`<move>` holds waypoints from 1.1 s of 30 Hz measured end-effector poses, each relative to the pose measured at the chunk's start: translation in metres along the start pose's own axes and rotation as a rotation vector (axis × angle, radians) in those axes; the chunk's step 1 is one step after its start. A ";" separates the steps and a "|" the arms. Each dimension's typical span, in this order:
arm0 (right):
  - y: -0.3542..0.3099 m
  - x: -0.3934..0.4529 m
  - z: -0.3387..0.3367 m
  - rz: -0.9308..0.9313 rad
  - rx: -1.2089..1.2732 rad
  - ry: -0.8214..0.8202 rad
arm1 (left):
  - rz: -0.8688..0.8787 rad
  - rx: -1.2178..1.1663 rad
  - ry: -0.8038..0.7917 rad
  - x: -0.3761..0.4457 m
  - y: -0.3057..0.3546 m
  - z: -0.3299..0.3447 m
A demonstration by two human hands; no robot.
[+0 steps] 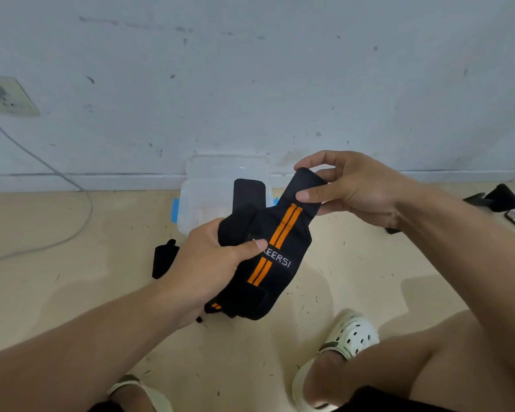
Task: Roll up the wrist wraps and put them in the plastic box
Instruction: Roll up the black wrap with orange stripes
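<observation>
Even, diffuse indoor light, moderately bright, with no hard glare. Soft, pale shadows lie on the floor point(72, 292) at lower left and right of centre. Wide-angle distortion bends the skirting line and stretches the forearms toward the lower corners. The wall socket point(8, 96) at upper left is blurred; overall detail is slightly soft.

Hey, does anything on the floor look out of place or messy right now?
Yes: a black piece lies loose on the floor left of the plastic box, not in it, and small dark specks litter the floor.
</observation>
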State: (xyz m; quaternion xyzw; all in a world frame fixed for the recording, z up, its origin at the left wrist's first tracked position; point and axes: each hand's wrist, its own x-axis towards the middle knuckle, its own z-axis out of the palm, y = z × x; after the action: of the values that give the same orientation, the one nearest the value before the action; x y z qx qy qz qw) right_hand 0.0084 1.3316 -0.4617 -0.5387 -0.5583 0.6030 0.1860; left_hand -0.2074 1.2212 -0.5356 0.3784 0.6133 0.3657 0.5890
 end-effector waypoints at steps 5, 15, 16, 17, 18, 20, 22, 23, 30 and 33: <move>0.004 0.000 0.008 -0.019 -0.094 0.081 | -0.010 -0.016 0.023 0.000 -0.001 0.002; 0.014 -0.005 0.022 -0.041 -0.318 -0.088 | 0.039 -0.052 0.063 0.000 -0.001 0.007; 0.013 -0.005 0.022 -0.044 -0.303 -0.077 | 0.040 -0.061 0.071 0.000 0.000 0.008; 0.012 -0.005 0.022 -0.042 -0.284 -0.069 | 0.040 -0.076 0.085 0.000 0.001 0.010; 0.011 -0.006 0.022 -0.035 -0.257 -0.056 | 0.042 -0.093 0.106 0.000 0.002 0.010; 0.010 -0.006 0.022 -0.011 -0.178 -0.008 | 0.057 -0.119 0.173 0.000 0.004 0.010; 0.009 -0.005 0.020 -0.008 -0.114 0.090 | 0.079 -0.141 0.232 0.000 0.006 0.008; 0.008 -0.004 0.019 -0.026 -0.114 0.146 | 0.093 -0.139 0.242 0.001 0.007 0.007; 0.015 0.000 0.021 -0.180 -0.349 0.217 | 0.244 0.059 0.208 -0.002 0.009 0.009; 0.013 -0.001 0.022 -0.153 -0.387 0.245 | 0.280 0.061 0.239 -0.004 0.009 0.010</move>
State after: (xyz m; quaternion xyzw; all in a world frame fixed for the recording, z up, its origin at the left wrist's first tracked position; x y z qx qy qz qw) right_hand -0.0051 1.3159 -0.4774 -0.5895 -0.6760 0.3990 0.1906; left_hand -0.1968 1.2218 -0.5263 0.4317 0.6308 0.4678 0.4436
